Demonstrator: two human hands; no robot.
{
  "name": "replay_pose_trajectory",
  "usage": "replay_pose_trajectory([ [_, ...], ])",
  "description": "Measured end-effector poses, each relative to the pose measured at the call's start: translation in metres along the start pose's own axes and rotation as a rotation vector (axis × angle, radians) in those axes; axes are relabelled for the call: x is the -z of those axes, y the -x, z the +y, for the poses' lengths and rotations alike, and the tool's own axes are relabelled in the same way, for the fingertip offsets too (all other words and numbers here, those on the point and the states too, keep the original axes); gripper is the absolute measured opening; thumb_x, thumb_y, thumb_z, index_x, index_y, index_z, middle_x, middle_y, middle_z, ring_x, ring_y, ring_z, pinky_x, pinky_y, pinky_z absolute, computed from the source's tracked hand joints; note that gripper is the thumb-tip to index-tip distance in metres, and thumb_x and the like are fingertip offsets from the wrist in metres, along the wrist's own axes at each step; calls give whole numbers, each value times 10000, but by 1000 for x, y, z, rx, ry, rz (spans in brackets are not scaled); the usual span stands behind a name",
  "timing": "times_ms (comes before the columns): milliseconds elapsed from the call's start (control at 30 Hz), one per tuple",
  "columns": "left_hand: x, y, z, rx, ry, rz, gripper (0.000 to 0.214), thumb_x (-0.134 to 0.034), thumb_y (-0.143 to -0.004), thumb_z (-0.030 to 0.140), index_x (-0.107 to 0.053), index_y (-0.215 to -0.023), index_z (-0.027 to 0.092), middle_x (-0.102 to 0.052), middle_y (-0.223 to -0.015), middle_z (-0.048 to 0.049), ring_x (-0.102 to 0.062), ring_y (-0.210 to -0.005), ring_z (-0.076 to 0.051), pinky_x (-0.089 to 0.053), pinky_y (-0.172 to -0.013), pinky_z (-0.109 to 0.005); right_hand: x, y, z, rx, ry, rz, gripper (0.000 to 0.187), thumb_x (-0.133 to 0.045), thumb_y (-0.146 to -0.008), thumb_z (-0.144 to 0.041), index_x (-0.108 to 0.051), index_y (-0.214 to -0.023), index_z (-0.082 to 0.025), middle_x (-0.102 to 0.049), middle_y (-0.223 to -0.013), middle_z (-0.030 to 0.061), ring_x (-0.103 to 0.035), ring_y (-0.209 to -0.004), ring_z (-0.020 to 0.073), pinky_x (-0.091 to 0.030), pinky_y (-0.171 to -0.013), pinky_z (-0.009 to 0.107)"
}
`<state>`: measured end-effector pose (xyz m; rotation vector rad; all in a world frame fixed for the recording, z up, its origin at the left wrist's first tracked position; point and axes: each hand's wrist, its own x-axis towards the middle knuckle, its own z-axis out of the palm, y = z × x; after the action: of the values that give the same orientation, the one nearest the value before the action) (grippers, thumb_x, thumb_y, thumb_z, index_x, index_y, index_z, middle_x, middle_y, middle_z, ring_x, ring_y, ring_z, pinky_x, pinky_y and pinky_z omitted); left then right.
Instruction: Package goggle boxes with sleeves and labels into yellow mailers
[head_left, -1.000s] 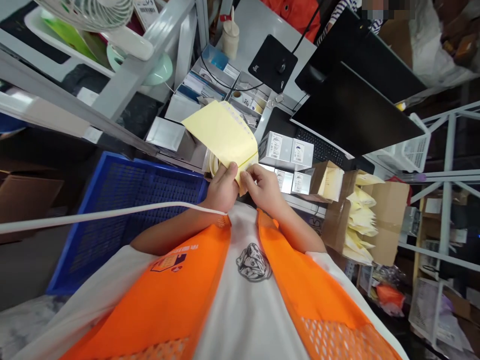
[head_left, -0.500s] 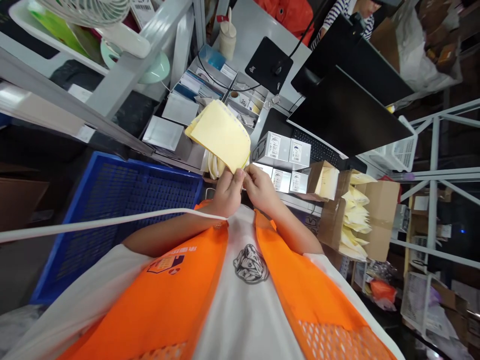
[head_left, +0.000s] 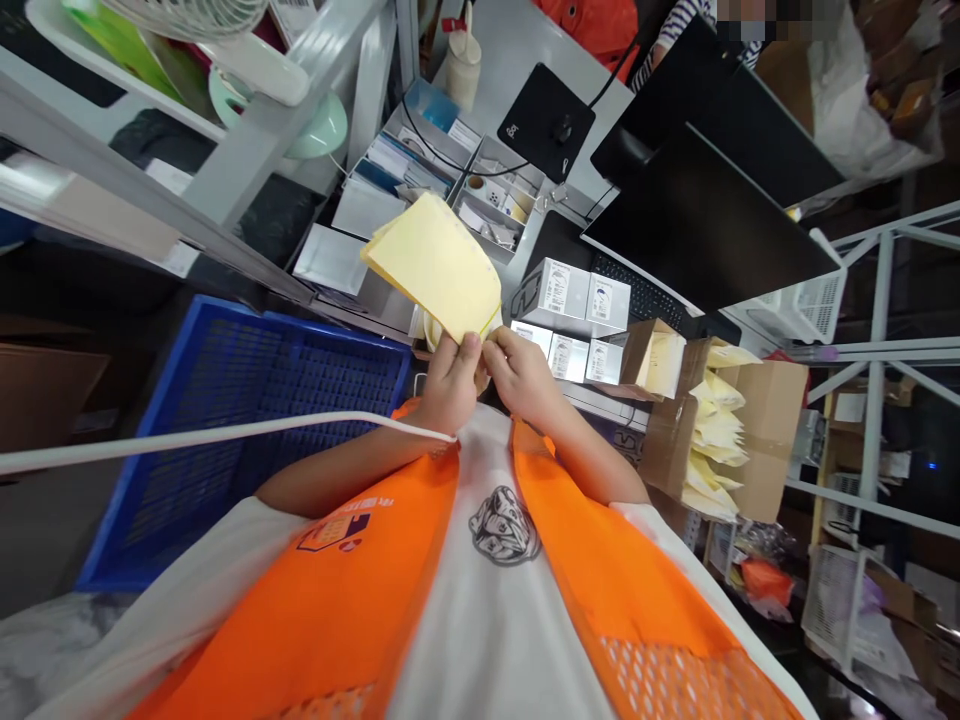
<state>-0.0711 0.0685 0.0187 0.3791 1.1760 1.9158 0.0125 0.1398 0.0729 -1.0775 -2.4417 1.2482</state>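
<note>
Both hands meet in front of my chest on a stack of pale yellow paper sheets (head_left: 435,262) that stands up and leans away to the left. My left hand (head_left: 450,385) is closed round the stack's lower edge, thumb on the front. My right hand (head_left: 521,375) pinches the lower right corner of the same sheets. Just beyond the hands lie several small white boxes (head_left: 574,305) with printed labels. A white strap (head_left: 217,438) runs from the left edge across my left wrist.
A blue plastic crate (head_left: 247,410) stands at the left. Grey trays of small parts (head_left: 450,185), a black monitor (head_left: 705,235) and keyboard sit behind. At the right is an open cardboard box of yellow sheets (head_left: 720,430). Metal shelving frames both sides. Another person sits behind the monitor.
The yellow sheets have tipped further left and turned flatter to the camera. Both hands have stayed together at the stack's lower edge.
</note>
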Motion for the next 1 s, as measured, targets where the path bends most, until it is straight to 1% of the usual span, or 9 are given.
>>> replay_pose_trajectory([
  [133, -1, -10, 9, 118, 180, 35, 495, -676, -896, 601, -654, -1227, 234, -693, -1283, -104, -559, -1364, -296, -431, -1176, -450, 0, 6, 9, 23, -193, 22, 283, -427, -1017, -380, -499, -800, -213, -611, -722, 2, -582, -697, 146, -447, -699, 272],
  [200, 3, -14, 18, 158, 224, 30, 494, -670, -906, 570, -636, -1268, 235, -683, -1325, -120, -534, -1398, -305, -417, -1187, -489, 4, 10, 24, 19, -245, 90, 280, -442, -1009, -407, -518, -828, -208, -625, -746, 8, -598, -724, 149, -473, -730, 280],
  [267, 10, -17, 25, 153, 231, 60, 481, -668, -913, 535, -626, -1291, 241, -669, -1364, -122, -504, -1431, -298, -389, -1208, -505, 9, 13, 49, -22, -190, 204, 253, -462, -989, -404, -537, -853, -205, -634, -771, 14, -599, -740, 154, -474, -740, 285],
  [367, 25, -21, 30, 73, 243, 152, 424, -677, -921, 434, -628, -1296, 243, -655, -1403, -96, -478, -1455, -266, -333, -1256, -471, 18, 12, 99, -141, 95, 324, 201, -470, -957, -352, -563, -868, -197, -655, -807, 38, -597, -765, 170, -441, -737, 290],
  [500, 40, -24, 31, -8, 264, 220, 400, -626, -951, 329, -604, -1337, 225, -632, -1439, -75, -484, -1445, -249, -324, -1272, -458, 17, 4, 152, -253, 550, 188, 190, -466, -952, -243, -630, -908, -158, -700, -898, 107, -608, -826, 210, -384, -756, 314],
  [633, 44, -22, 30, -20, 223, 201, 407, -606, -971, 367, -588, -1364, 262, -634, -1440, -45, -470, -1453, -241, -332, -1269, -468, 6, -4, 169, -296, 806, 48, 253, -439, -991, -203, -672, -963, -109, -710, -982, 160, -608, -861, 228, -339, -775, 332],
  [767, 47, -18, 29, -34, 215, 192, 388, -570, -992, 340, -590, -1372, 265, -626, -1450, -36, -462, -1459, -234, -325, -1272, -466, -2, -3, 177, -267, 896, 13, 282, -433, -1009, -203, -693, -1007, -94, -690, -1033, 184, -584, -969, 264, -335, -830, 357],
  [867, 51, -17, 29, -54, 234, 208, 381, -546, -1000, 294, -594, -1374, 240, -595, -1486, -50, -450, -1469, -235, -318, -1277, -468, -4, 9, 184, -216, 903, 15, 368, -363, -1047, -228, -707, -1059, -99, -671, -1130, 198, -558, -1056, 285, -335, -888, 381],
  [1000, 55, -16, 31, -73, 225, 229, 417, -588, -982, 311, -585, -1397, 272, -569, -1517, -31, -414, -1496, -233, -320, -1276, -475, -8, 31, 189, -132, 887, 34, 457, -347, -1075, -326, -593, -1397, -116, -588, -1365, 199, -467, -1269, 322, -339, -989, 405],
])
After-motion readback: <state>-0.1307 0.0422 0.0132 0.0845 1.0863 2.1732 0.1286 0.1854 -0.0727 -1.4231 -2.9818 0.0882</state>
